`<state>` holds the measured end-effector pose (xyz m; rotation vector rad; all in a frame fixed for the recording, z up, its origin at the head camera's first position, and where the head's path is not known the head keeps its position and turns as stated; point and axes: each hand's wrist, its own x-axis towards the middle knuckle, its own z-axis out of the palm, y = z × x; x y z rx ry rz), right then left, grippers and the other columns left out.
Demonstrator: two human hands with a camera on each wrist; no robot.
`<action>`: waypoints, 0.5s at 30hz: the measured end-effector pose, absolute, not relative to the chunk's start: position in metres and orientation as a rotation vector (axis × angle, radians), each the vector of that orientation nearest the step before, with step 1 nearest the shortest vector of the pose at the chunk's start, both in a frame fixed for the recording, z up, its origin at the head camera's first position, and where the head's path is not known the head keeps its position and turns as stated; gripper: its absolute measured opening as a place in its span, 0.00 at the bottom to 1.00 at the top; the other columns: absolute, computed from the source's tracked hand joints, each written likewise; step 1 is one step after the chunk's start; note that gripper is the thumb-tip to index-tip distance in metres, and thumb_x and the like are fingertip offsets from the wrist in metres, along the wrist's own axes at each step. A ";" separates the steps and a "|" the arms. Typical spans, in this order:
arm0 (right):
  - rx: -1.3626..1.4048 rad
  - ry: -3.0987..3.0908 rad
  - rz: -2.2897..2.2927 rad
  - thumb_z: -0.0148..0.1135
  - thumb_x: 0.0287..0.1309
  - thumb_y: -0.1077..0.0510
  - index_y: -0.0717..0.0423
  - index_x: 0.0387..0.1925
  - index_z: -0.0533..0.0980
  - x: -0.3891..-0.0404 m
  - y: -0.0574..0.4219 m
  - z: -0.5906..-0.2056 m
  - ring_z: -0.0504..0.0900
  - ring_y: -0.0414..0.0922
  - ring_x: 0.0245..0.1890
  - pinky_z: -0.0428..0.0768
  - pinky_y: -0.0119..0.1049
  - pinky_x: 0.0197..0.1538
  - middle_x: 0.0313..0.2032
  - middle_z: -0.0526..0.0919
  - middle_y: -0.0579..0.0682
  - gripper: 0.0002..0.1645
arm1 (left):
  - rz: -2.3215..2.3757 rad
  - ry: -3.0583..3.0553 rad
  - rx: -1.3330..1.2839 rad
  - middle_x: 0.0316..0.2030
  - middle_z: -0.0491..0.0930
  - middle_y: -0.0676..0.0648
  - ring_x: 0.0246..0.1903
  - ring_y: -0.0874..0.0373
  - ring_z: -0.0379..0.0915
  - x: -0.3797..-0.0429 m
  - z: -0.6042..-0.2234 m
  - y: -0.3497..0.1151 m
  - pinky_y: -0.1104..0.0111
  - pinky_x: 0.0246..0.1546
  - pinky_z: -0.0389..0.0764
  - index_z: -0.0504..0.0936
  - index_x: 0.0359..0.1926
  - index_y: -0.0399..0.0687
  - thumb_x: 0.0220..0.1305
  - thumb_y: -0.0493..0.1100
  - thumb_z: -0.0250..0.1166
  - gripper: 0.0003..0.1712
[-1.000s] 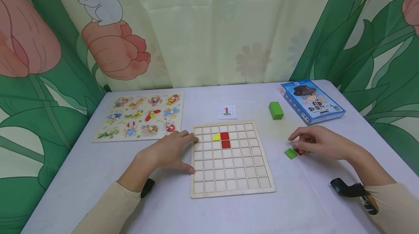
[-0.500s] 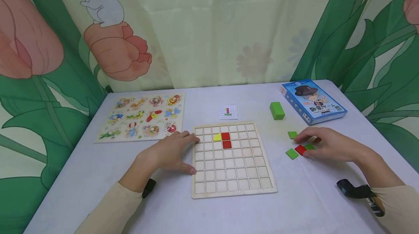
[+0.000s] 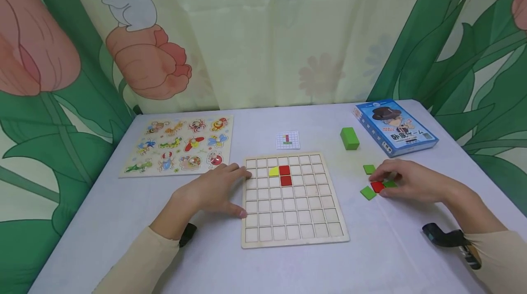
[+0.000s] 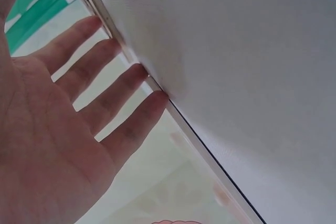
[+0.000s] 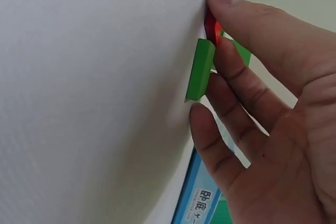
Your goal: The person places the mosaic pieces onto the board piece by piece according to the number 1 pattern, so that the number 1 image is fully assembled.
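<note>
My left hand (image 3: 212, 189) rests at the left edge of a wooden grid board (image 3: 296, 218), fingers spread and thumb touching the rim. Lying in the grid are a yellow piece (image 3: 274, 172) and two red square tiles (image 3: 285, 175), one below the other. Right of the board, my right hand (image 3: 411, 180) pinches a loose red tile (image 3: 377, 187) between thumb and index finger, low over the cloth. Around it lie green tiles (image 3: 368, 193), one partly under the hand. In the right wrist view, a green tile (image 5: 201, 72) sits near the other fingers.
Behind the board lies a small card (image 3: 287, 140) printed with a coloured grid pattern. A green block (image 3: 349, 138) and a blue box (image 3: 395, 127) stand at the back right. An insect puzzle board (image 3: 177, 147) lies at the back left on the white cloth.
My right hand first shifted slightly right and down, uncovering the tiles; its thumb and index finger now grip the red tile, which has tilted slightly. The left hand stays at the board.
</note>
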<state>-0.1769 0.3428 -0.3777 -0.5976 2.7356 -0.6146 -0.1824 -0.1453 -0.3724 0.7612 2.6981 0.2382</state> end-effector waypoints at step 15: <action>-0.763 2.793 -0.854 0.72 0.63 0.57 0.48 0.54 0.83 -0.180 0.335 -0.369 0.80 0.37 0.47 0.83 0.30 0.48 0.49 0.84 0.41 0.17 | 0.230 2.694 0.752 0.67 0.71 0.52 0.67 0.52 0.67 -0.185 -0.373 -0.146 0.52 0.66 0.73 0.70 0.72 0.63 0.45 0.70 0.80 0.54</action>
